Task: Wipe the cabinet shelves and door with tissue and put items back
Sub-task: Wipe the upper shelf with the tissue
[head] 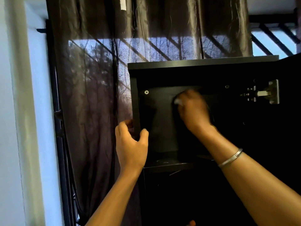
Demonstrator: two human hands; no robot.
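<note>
- Black cabinet [203, 62] stands open before a sheer dark curtain [91, 79]; door [291, 111] swung to the right, metal hinge [267, 93] exposed.
- Left hand [130, 144]: grip curled round the cabinet's left side panel [136, 108].
- Right hand [193, 110]: inside the upper compartment, grip closed on pale tissue [177, 101], blurred, at the back panel.
- Shelf [167, 165] lies below both hands.
- Bangle [231, 158] on right wrist.
</note>
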